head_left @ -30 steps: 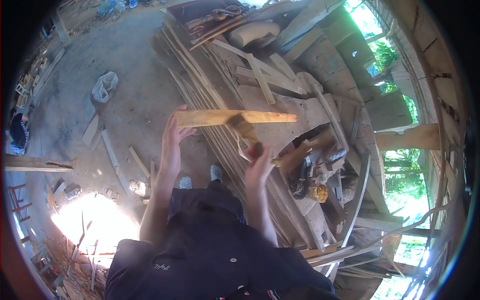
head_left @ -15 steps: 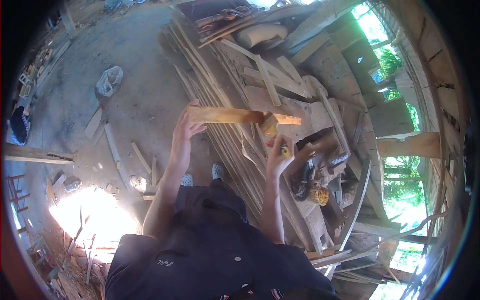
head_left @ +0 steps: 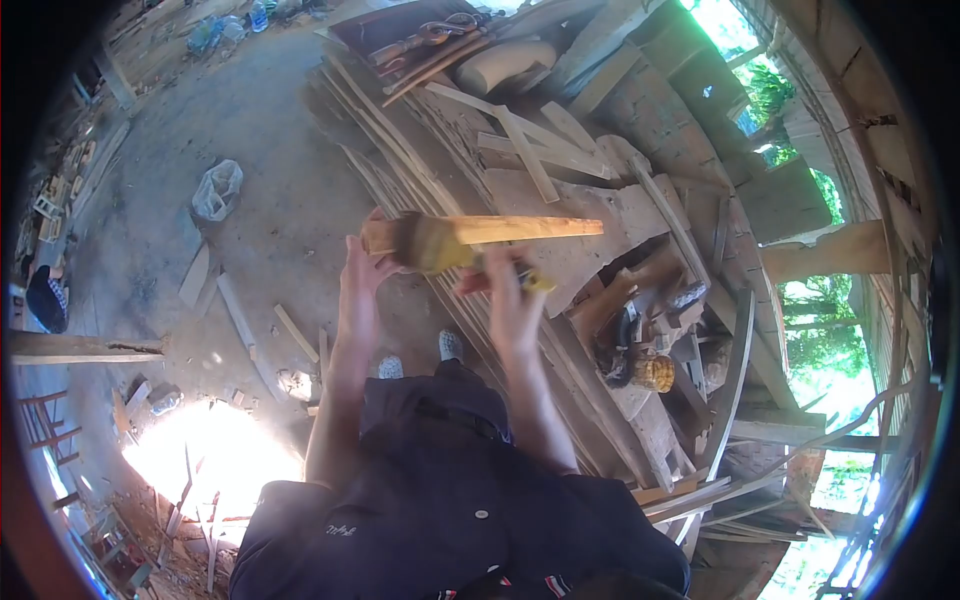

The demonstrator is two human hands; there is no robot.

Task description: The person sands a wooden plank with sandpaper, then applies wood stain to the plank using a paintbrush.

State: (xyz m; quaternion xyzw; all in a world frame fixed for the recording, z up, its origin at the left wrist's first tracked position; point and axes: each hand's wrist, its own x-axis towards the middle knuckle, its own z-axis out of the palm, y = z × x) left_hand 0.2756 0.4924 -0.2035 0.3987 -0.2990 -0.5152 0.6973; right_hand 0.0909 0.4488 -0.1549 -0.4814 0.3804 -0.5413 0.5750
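My left hand (head_left: 362, 275) is closed around the left end of a short wooden board (head_left: 530, 229), which is held level above the floor. My right hand (head_left: 512, 305) grips a wide paintbrush (head_left: 435, 246) with a yellowish body. Its dark, motion-blurred bristles lie over the left part of the board, close to my left fingers. The yellow end of the handle sticks out to the right of my right hand. The board's bare right part looks orange-brown and shiny.
Long planks (head_left: 430, 190) lie stacked ahead, with loose offcuts (head_left: 525, 150) beyond. At right, a yellow-brown container (head_left: 655, 373) stands among wood pieces. A plastic bag (head_left: 217, 190) lies on the concrete floor, near scattered strips (head_left: 237, 315). A wooden post (head_left: 85, 348) juts in from the left.
My right hand has moved left with the paintbrush, along the board from its right part to the end by my left hand. The view has shifted slightly.
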